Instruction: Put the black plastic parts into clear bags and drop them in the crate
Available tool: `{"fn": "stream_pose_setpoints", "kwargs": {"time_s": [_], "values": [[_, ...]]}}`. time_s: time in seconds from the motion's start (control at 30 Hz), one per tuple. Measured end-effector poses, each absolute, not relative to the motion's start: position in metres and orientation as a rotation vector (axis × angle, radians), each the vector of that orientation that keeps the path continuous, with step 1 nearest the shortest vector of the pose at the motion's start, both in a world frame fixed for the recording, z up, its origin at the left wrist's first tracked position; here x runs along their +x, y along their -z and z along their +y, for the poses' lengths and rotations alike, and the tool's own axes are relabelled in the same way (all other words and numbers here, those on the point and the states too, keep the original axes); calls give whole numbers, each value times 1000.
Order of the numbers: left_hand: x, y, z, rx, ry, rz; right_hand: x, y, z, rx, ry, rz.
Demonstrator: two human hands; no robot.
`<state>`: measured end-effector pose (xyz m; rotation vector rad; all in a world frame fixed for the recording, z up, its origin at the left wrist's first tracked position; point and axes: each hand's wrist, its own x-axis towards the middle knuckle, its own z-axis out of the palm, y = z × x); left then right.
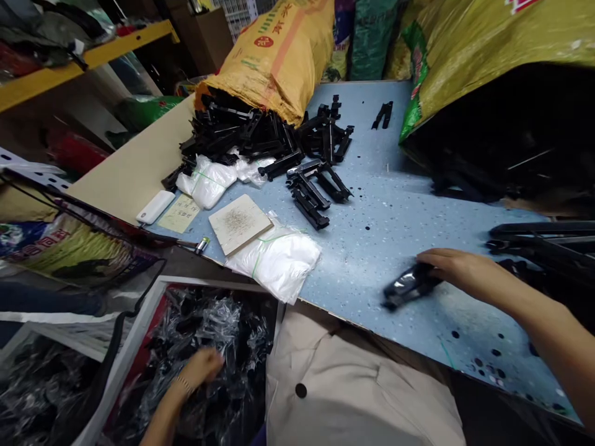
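My right hand (449, 263) is closed around a glossy black plastic part (406, 285), blurred by motion, just over the blue speckled tabletop. My left hand (203, 365), with a bracelet at the wrist, hangs above a crate (155, 294) of black parts in clear plastic bags (223, 316). Its fingers are smeared, so I cannot see whether they hold anything. Between the two hands, at the table's front edge, lies a bundle of white plastic bags (288, 257) tied with green string. Several loose black parts (311, 192) lie beyond it.
An orange woven sack (283, 56) spills black parts (246, 133) at the back. A yellow sack (493, 49) gapes at the right, near more black parts (553, 244). A square board (239, 223), a white device (155, 207) and a paper note (180, 214) sit toward the left.
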<state>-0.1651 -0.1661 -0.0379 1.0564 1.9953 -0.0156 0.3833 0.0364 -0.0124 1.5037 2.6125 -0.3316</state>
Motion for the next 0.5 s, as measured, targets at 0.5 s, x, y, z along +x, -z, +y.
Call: {"fn": "stream_pose_setpoints", "kwargs": {"time_s": [0.5], "values": [[-45, 15, 8, 1408, -605, 1701, 265, 37, -13, 2251, 2341, 1914]]}}
